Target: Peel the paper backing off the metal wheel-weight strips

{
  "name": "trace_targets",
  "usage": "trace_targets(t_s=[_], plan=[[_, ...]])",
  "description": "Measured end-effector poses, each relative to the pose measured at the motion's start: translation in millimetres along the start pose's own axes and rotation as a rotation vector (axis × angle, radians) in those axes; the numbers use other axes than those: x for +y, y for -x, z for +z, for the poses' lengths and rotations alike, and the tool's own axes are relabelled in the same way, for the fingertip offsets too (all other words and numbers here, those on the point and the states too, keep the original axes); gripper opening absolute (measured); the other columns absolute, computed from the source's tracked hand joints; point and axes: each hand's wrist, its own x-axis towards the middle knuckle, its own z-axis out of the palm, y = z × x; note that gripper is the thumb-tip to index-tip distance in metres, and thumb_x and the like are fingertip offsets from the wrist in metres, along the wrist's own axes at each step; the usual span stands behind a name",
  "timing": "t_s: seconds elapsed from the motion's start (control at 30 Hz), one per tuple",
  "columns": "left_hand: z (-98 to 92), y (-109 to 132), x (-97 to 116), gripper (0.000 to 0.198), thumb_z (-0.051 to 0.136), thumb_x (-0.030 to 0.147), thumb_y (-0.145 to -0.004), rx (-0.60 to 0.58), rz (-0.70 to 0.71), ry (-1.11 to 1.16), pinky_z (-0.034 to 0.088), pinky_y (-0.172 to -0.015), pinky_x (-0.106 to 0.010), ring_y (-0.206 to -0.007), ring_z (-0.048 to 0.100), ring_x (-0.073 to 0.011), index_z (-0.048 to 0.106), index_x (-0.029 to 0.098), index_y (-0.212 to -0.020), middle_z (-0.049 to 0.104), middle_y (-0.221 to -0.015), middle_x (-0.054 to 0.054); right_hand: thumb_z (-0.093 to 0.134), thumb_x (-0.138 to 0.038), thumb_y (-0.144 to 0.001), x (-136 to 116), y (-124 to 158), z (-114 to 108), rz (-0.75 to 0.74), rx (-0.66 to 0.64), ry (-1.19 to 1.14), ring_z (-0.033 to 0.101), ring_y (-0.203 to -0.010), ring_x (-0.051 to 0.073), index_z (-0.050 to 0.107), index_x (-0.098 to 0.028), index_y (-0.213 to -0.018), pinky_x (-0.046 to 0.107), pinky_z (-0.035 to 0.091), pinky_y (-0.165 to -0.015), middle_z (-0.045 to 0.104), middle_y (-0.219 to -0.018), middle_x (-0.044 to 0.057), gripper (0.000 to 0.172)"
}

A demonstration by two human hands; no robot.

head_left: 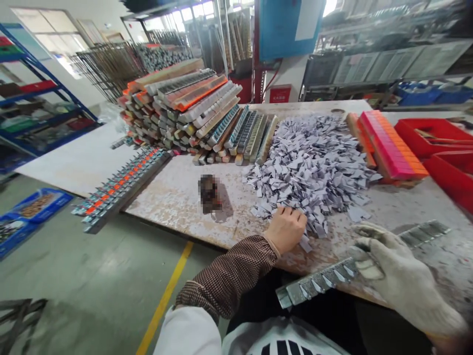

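Observation:
My left hand [285, 228] is bare and rests on the near edge of a big heap of small pale paper slips [314, 165], fingers curled into the slips. My right hand [399, 278], in a white knit glove, is wrapped round a long metal strip of clips [351, 268] that lies slanted across the worn table [173, 197] edge, one end sticking out toward my body.
A tall stack of long bars [188, 111] lies at the back left, one loaded bar [121, 185] overhangs the table's left edge. A pink-orange block [389, 143] and red bins [439, 138] stand right. A small dark object [210, 193] sits mid-table. Blue crates [33, 207] lie on the floor.

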Motion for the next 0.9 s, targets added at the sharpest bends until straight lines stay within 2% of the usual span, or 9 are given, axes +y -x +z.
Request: trace_targets(t_s=[0.1, 0.17, 0.27, 0.47, 0.57, 0.73, 0.9], plan=[[2.2, 0.8, 1.2, 0.024, 0.040, 0.019, -0.107, 0.003, 0.022, 0.008, 0.043, -0.084, -0.042, -0.097, 0.065, -0.0270, 0.063, 0.012, -0.106, 0.069, -0.103, -0.011, 0.050, -0.037, -0.100, -8.6, -13.8, 7.1, -0.180, -0.007, 0.054, 0.061, -0.122, 0.039, 0.062, -0.019, -0.101, 0.057, 0.055, -0.098, 0.064, -0.128, 0.018, 0.021], [3.4, -0.6, -0.5, 0.023, 0.042, 0.019, -0.106, 0.003, 0.029, 0.012, 0.043, -0.083, -0.042, -0.095, 0.066, -0.0266, 0.064, 0.013, -0.104, 0.069, -0.101, -0.011, 0.047, -0.035, -0.102, -11.7, -18.3, 8.3, -0.233, -0.002, 0.083, 0.063, -0.117, 0.040, 0.062, -0.018, -0.101, 0.057, 0.057, -0.094, 0.064, -0.126, 0.020, 0.023], [4.6, -3.0, -3.1, 0.021, 0.045, 0.019, -0.105, 0.001, 0.023, 0.018, 0.044, -0.084, -0.041, -0.095, 0.067, -0.0262, 0.064, 0.013, -0.100, 0.069, -0.100, -0.012, 0.048, -0.036, -0.102, -10.7, -18.0, 8.0, -0.207, 0.006, 0.073, 0.064, -0.115, 0.038, 0.061, -0.020, -0.098, 0.057, 0.057, -0.094, 0.065, -0.125, 0.019, 0.022], [6.2, -2.4, 0.8, 0.023, 0.042, 0.018, -0.106, 0.002, -0.015, 0.030, 0.047, -0.083, -0.040, -0.101, 0.066, -0.0265, 0.064, 0.011, -0.108, 0.068, -0.108, -0.015, 0.051, -0.040, -0.100, -1.3, -12.5, 11.1, -0.156, -0.042, 0.051, 0.064, -0.117, 0.039, 0.061, -0.022, -0.099, 0.058, 0.056, -0.097, 0.065, -0.126, 0.018, 0.020], [6.9, -4.0, 2.9, 0.025, 0.041, 0.018, -0.107, -0.004, -0.020, 0.048, 0.048, -0.084, -0.040, -0.103, 0.065, -0.0274, 0.065, 0.011, -0.108, 0.068, -0.110, -0.015, 0.053, -0.039, -0.100, -4.6, -16.0, 13.5, -0.146, -0.047, 0.035, 0.064, -0.118, 0.037, 0.062, -0.022, -0.101, 0.057, 0.055, -0.100, 0.065, -0.128, 0.017, 0.020], [6.3, -10.3, -0.7, 0.021, 0.048, 0.019, -0.104, -0.018, -0.024, 0.077, 0.051, -0.084, -0.042, -0.100, 0.066, -0.0279, 0.068, 0.012, -0.100, 0.068, -0.108, -0.016, 0.049, -0.042, -0.101, -13.1, -23.3, 13.5, -0.154, -0.059, 0.037, 0.064, -0.117, 0.037, 0.062, -0.022, -0.099, 0.056, 0.057, -0.095, 0.065, -0.125, 0.016, 0.023], [3.3, -3.4, -5.0, 0.017, 0.050, 0.021, -0.103, 0.005, -0.029, 0.110, 0.053, -0.085, -0.041, -0.102, 0.066, -0.0277, 0.066, 0.015, -0.105, 0.068, -0.110, -0.012, 0.048, -0.042, -0.102, -14.0, -26.0, 10.8, -0.185, -0.056, 0.055, 0.065, -0.115, 0.037, 0.061, -0.023, -0.096, 0.054, 0.058, -0.093, 0.066, -0.123, 0.016, 0.023]])
